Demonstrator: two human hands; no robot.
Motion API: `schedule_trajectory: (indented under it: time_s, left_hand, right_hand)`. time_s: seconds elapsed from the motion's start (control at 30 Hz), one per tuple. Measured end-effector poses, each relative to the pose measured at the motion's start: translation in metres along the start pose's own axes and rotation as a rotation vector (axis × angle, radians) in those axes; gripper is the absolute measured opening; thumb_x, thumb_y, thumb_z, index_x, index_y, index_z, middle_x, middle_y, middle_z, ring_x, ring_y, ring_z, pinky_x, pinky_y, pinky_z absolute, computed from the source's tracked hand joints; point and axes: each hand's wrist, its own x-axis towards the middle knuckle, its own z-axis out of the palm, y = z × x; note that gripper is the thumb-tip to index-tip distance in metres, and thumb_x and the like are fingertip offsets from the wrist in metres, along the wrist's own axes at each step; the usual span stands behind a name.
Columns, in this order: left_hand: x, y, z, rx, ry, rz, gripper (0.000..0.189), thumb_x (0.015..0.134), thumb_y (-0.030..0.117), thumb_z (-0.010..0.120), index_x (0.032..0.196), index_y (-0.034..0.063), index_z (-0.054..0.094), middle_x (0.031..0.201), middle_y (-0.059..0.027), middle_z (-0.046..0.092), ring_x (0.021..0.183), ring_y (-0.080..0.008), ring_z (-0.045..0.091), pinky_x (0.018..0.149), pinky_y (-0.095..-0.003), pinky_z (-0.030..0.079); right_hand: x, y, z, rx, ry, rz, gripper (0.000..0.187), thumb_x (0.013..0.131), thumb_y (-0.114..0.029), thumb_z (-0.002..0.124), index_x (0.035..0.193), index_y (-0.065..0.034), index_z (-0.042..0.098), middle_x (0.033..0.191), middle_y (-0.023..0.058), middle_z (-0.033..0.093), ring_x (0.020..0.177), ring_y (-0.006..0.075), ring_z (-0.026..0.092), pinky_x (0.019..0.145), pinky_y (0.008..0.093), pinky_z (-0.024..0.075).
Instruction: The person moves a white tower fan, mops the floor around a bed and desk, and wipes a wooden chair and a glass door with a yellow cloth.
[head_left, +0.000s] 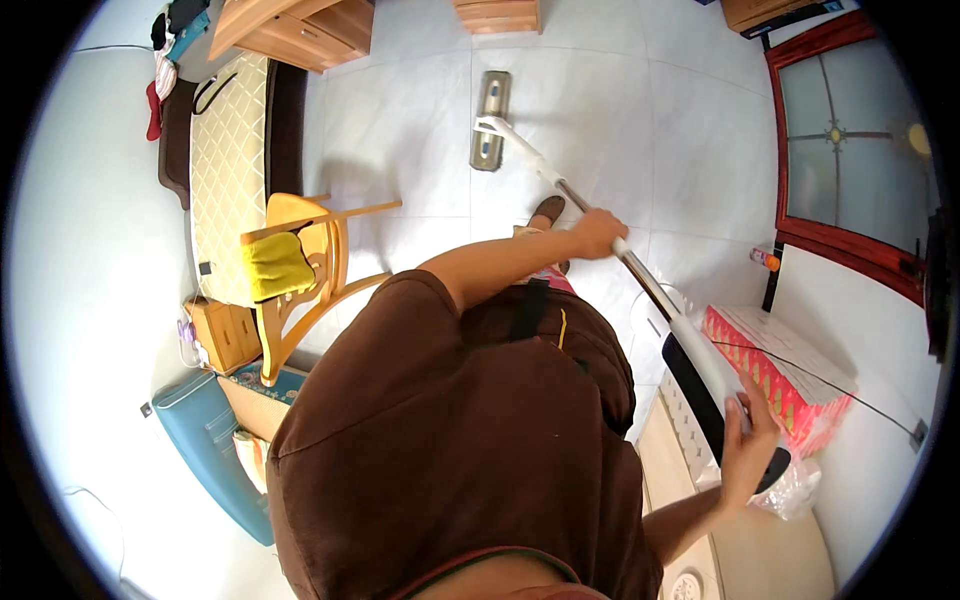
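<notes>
A flat mop rests its long grey head (491, 82) on the pale tiled floor (570, 90), with a white hinged joint (510, 133) at the pole's lower end. My left hand (600, 233) is wrapped around the pole at mid-length, in front of my body. Lower right, my right hand (748, 442) holds the thick white upper handle (705, 352) of the mop near its black end. Along that handle runs a wide black part (694, 401). One shoe (551, 210) of mine shows just below the mop head; most of the other foot is hidden.
A wooden chair (337, 240) with a yellow cloth (279, 266) stands left, beside a bare mattress (225, 172). Wooden drawers (307, 37) are at the far left. On the right are a red-framed glass panel (832, 180), a spray can (765, 259) and a red patterned box (780, 360).
</notes>
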Motion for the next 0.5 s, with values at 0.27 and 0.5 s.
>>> schedule_trajectory:
  time_s: [0.27,0.5]
  left_hand:
    - [-0.018,0.075,0.018,-0.036,-0.092,0.04,0.015,0.076,0.025,0.07,0.085,0.0141,0.065,0.08,-0.0099,0.066,0.082,-0.0332,0.063,0.073,-0.0477,0.048]
    - [-0.061,0.009,-0.012,-0.081,0.149,-0.065,0.012,0.075,0.021,0.07,0.083,0.013,0.066,0.079,-0.0119,0.066,0.082,-0.0353,0.063,0.074,-0.0479,0.048]
  right_hand:
    - [-0.055,0.062,-0.036,0.135,0.058,0.062,0.032,0.09,-0.002,0.06,0.122,-0.0027,0.064,0.074,0.0027,0.056,0.065,0.0081,0.045,0.059,0.0232,0.0394]
    - [0.011,0.0,-0.006,0.094,-0.062,0.03,0.028,0.086,-0.001,0.065,0.114,0.0001,0.066,0.092,0.0114,0.07,0.081,0.015,0.066,0.074,0.0282,0.0506]
